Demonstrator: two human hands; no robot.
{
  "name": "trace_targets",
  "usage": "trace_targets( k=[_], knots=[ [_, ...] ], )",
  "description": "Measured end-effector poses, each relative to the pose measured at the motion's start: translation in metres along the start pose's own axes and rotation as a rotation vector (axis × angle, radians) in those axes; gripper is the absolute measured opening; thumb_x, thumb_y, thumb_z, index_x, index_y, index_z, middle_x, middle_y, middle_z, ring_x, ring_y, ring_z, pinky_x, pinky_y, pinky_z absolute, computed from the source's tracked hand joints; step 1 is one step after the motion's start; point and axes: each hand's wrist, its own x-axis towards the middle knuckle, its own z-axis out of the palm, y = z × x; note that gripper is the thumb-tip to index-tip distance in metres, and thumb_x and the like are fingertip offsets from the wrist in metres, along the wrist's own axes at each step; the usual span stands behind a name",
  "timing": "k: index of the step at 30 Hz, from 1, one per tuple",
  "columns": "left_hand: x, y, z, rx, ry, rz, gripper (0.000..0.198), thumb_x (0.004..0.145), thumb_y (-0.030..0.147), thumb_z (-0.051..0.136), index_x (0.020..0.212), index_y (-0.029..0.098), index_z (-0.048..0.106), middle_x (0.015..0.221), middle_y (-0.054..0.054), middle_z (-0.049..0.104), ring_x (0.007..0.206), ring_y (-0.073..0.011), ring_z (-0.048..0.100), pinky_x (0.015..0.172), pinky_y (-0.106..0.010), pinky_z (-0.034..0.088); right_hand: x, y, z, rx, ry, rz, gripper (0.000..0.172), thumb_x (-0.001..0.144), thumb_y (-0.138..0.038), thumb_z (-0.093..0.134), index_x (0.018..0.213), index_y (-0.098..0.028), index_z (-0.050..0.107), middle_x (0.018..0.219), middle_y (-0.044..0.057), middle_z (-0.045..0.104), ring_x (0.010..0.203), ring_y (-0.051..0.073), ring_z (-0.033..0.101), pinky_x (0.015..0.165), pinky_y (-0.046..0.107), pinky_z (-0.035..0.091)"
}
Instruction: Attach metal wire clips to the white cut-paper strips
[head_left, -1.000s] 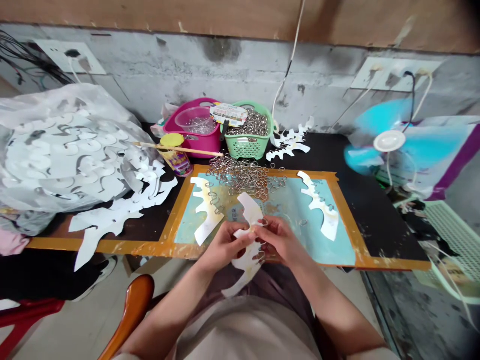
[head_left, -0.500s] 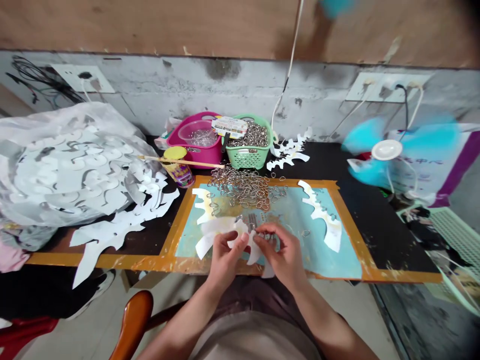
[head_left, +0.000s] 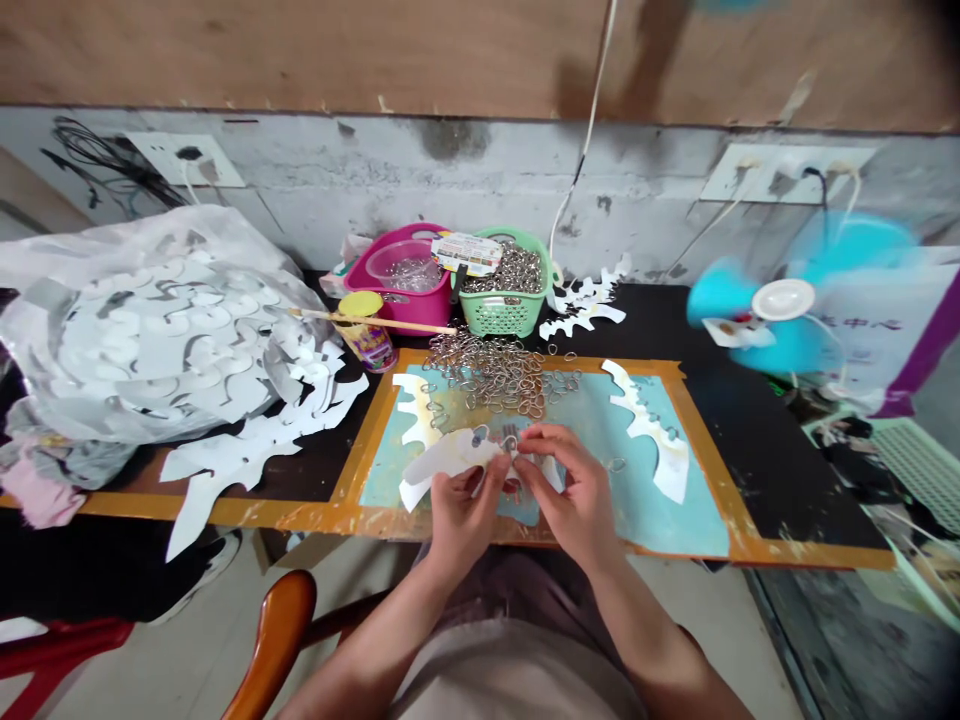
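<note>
My left hand [head_left: 469, 505] pinches a white cut-out strip [head_left: 442, 458] with a toothed edge, whose broad end reaches out to the left over the blue mat [head_left: 570, 405]. Close against it, my right hand [head_left: 566, 485] has thumb and fingers closed at a small metal ring [head_left: 510, 443] by the strip's edge. Fingers hide part of the ring and the strip. Beyond both hands lies a pile of metal rings [head_left: 510, 385]. One white strip [head_left: 411, 408] rests left on the mat, another strip [head_left: 649, 430] right, each with rings along its teeth.
At the back stand a pink basket [head_left: 409, 305] and a green basket [head_left: 504, 318] of metal rings. A stick lies across a yellow-lidded tub [head_left: 367, 335]. A bag of white cut-outs [head_left: 172, 330] fills the left; a blue-bladed fan [head_left: 784, 298] spins at right.
My hands have drawn closer together, and the strip between them has turned, its left part lying flatter. A ring now shows upright at the fingertips. The view has shifted slightly.
</note>
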Motion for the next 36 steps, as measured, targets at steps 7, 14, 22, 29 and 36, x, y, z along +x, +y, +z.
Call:
trace_targets(
  k=[7,14,22,29,36],
  knots=[
    [0.007,0.007,0.013,0.096,0.188,0.012,0.035,0.085,0.035,0.066,0.059,0.013,0.062,0.055,-0.002,0.062,0.049,-0.0124,0.055,0.046,-0.020,0.044,-0.002,-0.008,0.014,-0.235,0.156,-0.210,0.010,0.091,-0.013,0.058,0.091,-0.021,0.064,0.097,0.008,0.064,0.098,0.023,0.058,0.091,0.041,0.047],
    [0.010,0.008,0.014,-0.032,0.131,-0.019,0.043,0.083,0.045,0.067,0.055,0.014,0.059,0.049,0.000,0.058,0.046,-0.0110,0.052,0.045,-0.021,0.042,-0.003,-0.018,0.011,-0.011,0.138,0.156,0.010,0.091,-0.026,0.057,0.083,-0.020,0.060,0.099,0.007,0.060,0.098,0.022,0.059,0.085,0.034,0.048],
    [0.014,0.013,-0.005,-0.088,-0.040,0.016,0.034,0.082,0.041,0.070,0.060,0.016,0.064,0.052,-0.001,0.061,0.049,-0.0138,0.056,0.052,-0.023,0.046,0.025,-0.023,-0.018,-0.084,-0.196,0.015,0.011,0.089,-0.021,0.060,0.099,-0.021,0.058,0.113,0.009,0.059,0.105,0.024,0.056,0.089,0.036,0.046],
    [0.012,0.014,-0.015,-0.172,-0.180,-0.217,0.045,0.072,0.047,0.078,0.046,0.017,0.058,0.040,0.001,0.049,0.038,-0.0079,0.043,0.038,-0.019,0.033,0.037,-0.028,-0.036,-0.015,-0.631,-0.042,0.023,0.094,-0.022,0.048,0.074,-0.021,0.060,0.077,0.002,0.059,0.077,0.018,0.054,0.073,0.031,0.045],
    [0.011,0.013,-0.003,-0.418,-0.115,-0.394,0.052,0.062,0.053,0.084,0.050,0.018,0.048,0.039,0.007,0.038,0.030,-0.0021,0.031,0.030,-0.014,0.024,0.018,-0.006,-0.027,0.427,-0.596,0.226,0.030,0.093,-0.045,0.055,0.077,-0.020,0.058,0.083,0.002,0.055,0.077,0.017,0.053,0.070,0.029,0.046]
  ],
)
